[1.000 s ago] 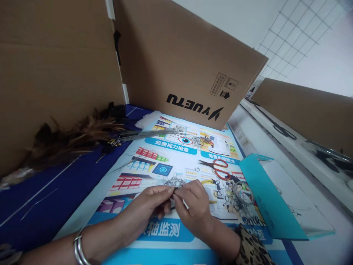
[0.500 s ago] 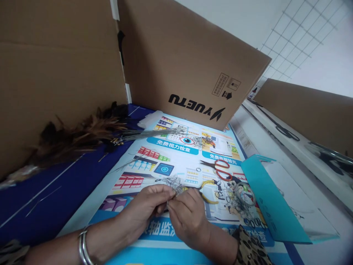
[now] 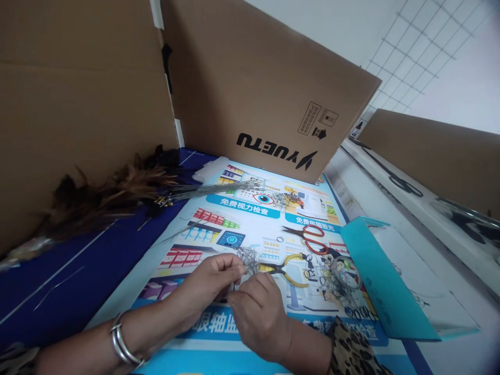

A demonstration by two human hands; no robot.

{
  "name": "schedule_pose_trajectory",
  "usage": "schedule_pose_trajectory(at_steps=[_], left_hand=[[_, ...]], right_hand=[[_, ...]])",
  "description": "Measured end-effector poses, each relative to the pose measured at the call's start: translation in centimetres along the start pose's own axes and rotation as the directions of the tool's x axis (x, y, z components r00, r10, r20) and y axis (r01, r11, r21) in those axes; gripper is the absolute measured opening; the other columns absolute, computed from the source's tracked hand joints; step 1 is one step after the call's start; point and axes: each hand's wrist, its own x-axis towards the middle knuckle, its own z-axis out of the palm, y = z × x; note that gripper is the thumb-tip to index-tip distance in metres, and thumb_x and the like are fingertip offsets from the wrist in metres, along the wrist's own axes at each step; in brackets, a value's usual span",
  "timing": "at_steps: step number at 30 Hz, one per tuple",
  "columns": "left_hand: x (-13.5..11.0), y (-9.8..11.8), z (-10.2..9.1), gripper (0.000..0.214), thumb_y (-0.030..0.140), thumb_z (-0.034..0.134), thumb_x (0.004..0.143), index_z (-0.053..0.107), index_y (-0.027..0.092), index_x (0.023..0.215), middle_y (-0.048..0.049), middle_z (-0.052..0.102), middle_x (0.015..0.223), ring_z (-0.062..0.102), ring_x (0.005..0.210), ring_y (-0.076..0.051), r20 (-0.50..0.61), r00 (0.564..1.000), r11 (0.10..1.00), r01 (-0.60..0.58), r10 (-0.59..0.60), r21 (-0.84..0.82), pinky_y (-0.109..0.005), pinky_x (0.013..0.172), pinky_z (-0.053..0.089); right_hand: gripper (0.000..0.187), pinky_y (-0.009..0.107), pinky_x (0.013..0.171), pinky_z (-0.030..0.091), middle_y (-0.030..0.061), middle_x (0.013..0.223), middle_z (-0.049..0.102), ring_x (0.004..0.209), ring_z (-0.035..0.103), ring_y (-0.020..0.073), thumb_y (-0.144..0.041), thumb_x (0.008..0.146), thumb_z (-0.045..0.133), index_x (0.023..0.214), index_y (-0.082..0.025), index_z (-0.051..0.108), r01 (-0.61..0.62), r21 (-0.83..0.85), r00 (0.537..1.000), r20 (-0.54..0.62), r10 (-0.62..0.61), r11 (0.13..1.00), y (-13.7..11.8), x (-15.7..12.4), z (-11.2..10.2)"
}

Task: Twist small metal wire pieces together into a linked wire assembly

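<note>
With the left hand (image 3: 213, 278) pinched closed, thumb against forefinger, right at the near edge of a tangle of thin wires (image 3: 250, 256); impossible to tell whether gripping those wires or something smaller. Close by, a right hand (image 3: 262, 312) curled shut, knuckles up, near the left fingertips, contents hidden. Around the left wrist, silvery bangles (image 3: 123, 341). Just beyond the right knuckles, on a printed sheet (image 3: 250, 232) spread over the blue table (image 3: 78, 284), yellow-handled pliers (image 3: 276, 269), handles spread. Farther back, scissors (image 3: 303, 233), red handles to the right, dark blades to the left. Right of the pliers, a loose pile of wires and black loops (image 3: 344, 291); next to that, a turquoise box (image 3: 385, 281). At far left, brown feathers (image 3: 117, 185) near a cardboard panel (image 3: 78, 78), with long wires (image 3: 211, 190) stretching from the feathers onto the sheet.
</note>
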Motion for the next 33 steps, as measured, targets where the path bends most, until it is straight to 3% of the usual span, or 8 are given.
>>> schedule_pose_trajectory(at_steps=[8, 19, 24, 27, 29, 33], left_hand=[[0.7, 1.4, -1.2, 0.025, 0.039, 0.059, 0.074, 0.052, 0.016, 0.068, 0.0082, 0.031, 0.05, 0.022, 0.044, -0.006, 0.147, 0.989, 0.991, -0.025, 0.005, 0.135, -0.02, 0.043, 0.015], [1.1, 2.2, -2.3, 0.011, 0.025, 0.056, 0.073, 0.056, 0.015, 0.071, 0.0043, 0.045, 0.06, 0.037, 0.054, -0.009, 0.28, 0.959, 0.941, -0.137, 0.047, 0.31, -0.021, 0.053, 0.028], [1.3, 1.4, -1.9, 0.006, 0.015, 0.051, 0.069, 0.05, 0.015, 0.063, 0.0053, 0.043, 0.057, 0.036, 0.053, -0.009, 0.232, 0.968, 0.906, -0.18, 0.094, 0.383, -0.021, 0.052, 0.028], [1.0, 0.8, -1.5, 0.008, 0.011, 0.047, 0.068, 0.049, 0.016, 0.063, 0.0052, 0.043, 0.057, 0.038, 0.055, -0.01, 0.188, 0.964, 0.844, -0.256, 0.188, 0.471, -0.02, 0.053, 0.03], [0.6, 0.7, -1.2, 0.01, 0.011, 0.045, 0.07, 0.052, 0.016, 0.066, 0.0032, 0.049, 0.062, 0.044, 0.06, -0.011, 0.166, 0.946, 0.754, -0.323, 0.279, 0.571, -0.021, 0.057, 0.033], [0.0, 1.0, -0.8, 0.016, 0.011, 0.042, 0.074, 0.057, 0.017, 0.074, 0.0001, 0.057, 0.071, 0.051, 0.069, -0.014, 0.139, 0.902, 0.602, -0.381, 0.409, 0.702, -0.024, 0.064, 0.038]], right_hand=[[0.017, 0.033, 0.075, 0.043, 0.007, 0.095, 0.053, 0.087, 0.051, 0.0178, -0.01, 0.077, 0.052, 0.088, -0.02, 0.06, -0.131, 0.038, 0.984, -0.118, 0.135, 0.991, 1.1, 0.9, -1.2], [0.011, 0.035, 0.074, 0.041, 0.0048, 0.088, 0.061, 0.082, 0.053, 0.0175, -0.015, 0.082, 0.05, 0.083, -0.02, 0.06, -0.171, 0.15, 0.983, -0.048, 0.18, 0.974, 1.5, 0.8, -1.1], [0.012, 0.035, 0.073, 0.04, 0.0048, 0.085, 0.064, 0.081, 0.055, 0.0176, -0.013, 0.082, 0.048, 0.084, -0.019, 0.058, -0.113, 0.137, 0.991, -0.058, 0.122, 0.984, 1.6, 0.9, -1.0], [0.014, 0.035, 0.07, 0.04, 0.0061, 0.085, 0.065, 0.08, 0.055, 0.0183, -0.009, 0.081, 0.047, 0.088, -0.017, 0.058, -0.069, 0.085, 0.996, -0.058, 0.074, 0.994, 1.6, 0.9, -1.1], [0.016, 0.035, 0.069, 0.039, 0.007, 0.086, 0.065, 0.079, 0.055, 0.019, -0.008, 0.08, 0.047, 0.09, -0.016, 0.057, -0.048, 0.039, 0.998, -0.04, 0.05, 0.998, 1.7, 0.9, -1.2], [0.013, 0.035, 0.07, 0.039, 0.0066, 0.084, 0.064, 0.077, 0.055, 0.0186, -0.01, 0.083, 0.045, 0.087, -0.016, 0.056, -0.089, 0.062, 0.995, -0.038, 0.092, 0.994, 1.9, 0.9, -1.0]])
